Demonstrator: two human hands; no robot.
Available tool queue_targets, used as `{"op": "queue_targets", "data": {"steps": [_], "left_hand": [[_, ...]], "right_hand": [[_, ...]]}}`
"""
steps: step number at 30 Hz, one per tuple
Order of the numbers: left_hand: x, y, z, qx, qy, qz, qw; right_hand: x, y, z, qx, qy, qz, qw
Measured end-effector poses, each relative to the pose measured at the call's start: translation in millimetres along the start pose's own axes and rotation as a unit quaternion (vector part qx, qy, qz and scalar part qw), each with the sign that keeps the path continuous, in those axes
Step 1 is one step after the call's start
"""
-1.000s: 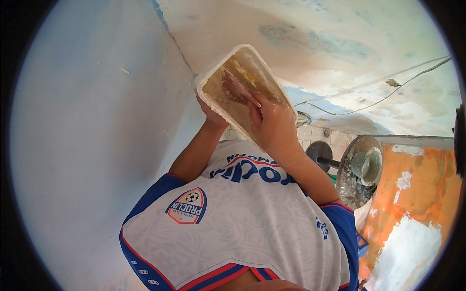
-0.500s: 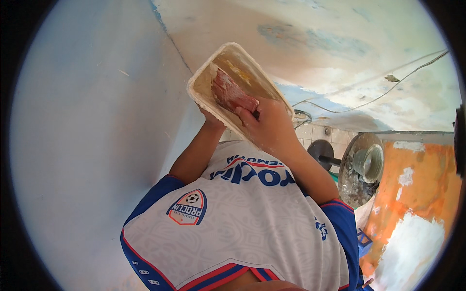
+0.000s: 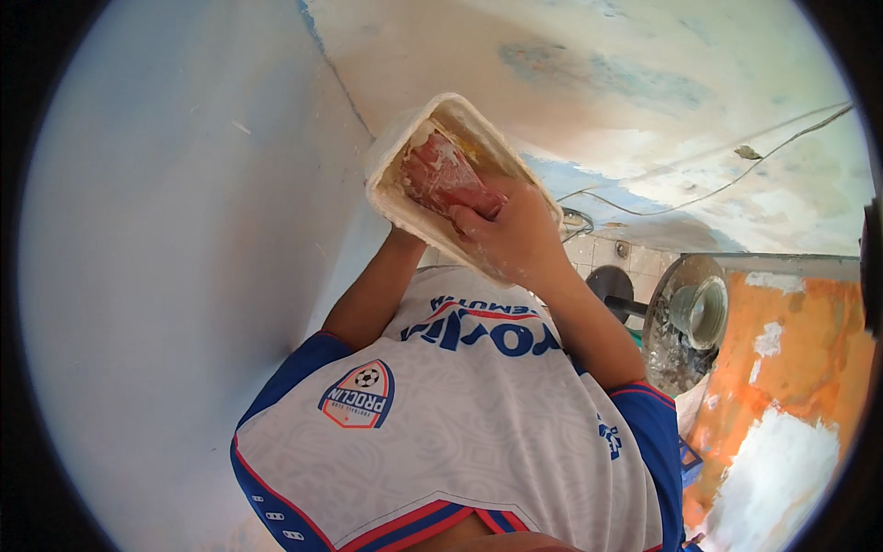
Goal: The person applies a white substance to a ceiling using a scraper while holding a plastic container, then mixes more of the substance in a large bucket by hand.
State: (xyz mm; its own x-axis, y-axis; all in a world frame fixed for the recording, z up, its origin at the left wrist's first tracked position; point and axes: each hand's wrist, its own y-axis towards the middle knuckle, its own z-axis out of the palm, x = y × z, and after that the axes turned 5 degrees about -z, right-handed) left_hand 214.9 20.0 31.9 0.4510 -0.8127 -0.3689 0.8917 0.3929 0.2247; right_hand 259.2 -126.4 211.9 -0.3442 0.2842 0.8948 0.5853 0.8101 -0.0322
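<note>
A cream-white rectangular tub (image 3: 391,198), crusted with putty around its rim, is held tilted in front of my chest. My left hand (image 3: 407,241) supports it from below at the left, its fingers mostly hidden behind the tub. Inside, my right hand (image 3: 515,230) grips a reddish putty spreader (image 3: 444,175), thumb on the near side. White putty smears the spreader's blade, which lies against the tub's inner wall near the far left end. Some yellowish residue shows on the wall beside it.
A blue-grey wall (image 3: 166,276) rises close at my left. Ahead is a patchy plastered wall (image 3: 625,110) with a loose cable (image 3: 690,204). At the right stand a round table (image 3: 664,345) bearing a translucent bowl (image 3: 706,313), and an orange panel (image 3: 809,340) with white patches.
The tub has tipped and shifted slightly right and down in view, showing more of its outer left side. The spreader has moved slightly, still inside the tub.
</note>
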Motion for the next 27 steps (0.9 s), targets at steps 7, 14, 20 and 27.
{"op": "queue_targets", "data": {"steps": [7, 14, 20, 27], "left_hand": [[7, 0, 1, 0.003, -0.001, -0.015, 1.0], [10, 2, -1, 0.007, -0.003, -0.021, 1.0], [10, 3, 3, 0.004, -0.002, -0.022, 1.0], [11, 2, 2, -0.004, 0.0, -0.013, 1.0]], "right_hand": [[-4, -4, 10, -0.061, -0.146, -0.125, 0.979], [11, -14, -14, -0.004, -0.089, -0.105, 0.99], [1, -6, -8, -0.033, -0.174, -0.087, 0.98], [13, -10, -27, -0.008, -0.089, -0.076, 0.993]]}}
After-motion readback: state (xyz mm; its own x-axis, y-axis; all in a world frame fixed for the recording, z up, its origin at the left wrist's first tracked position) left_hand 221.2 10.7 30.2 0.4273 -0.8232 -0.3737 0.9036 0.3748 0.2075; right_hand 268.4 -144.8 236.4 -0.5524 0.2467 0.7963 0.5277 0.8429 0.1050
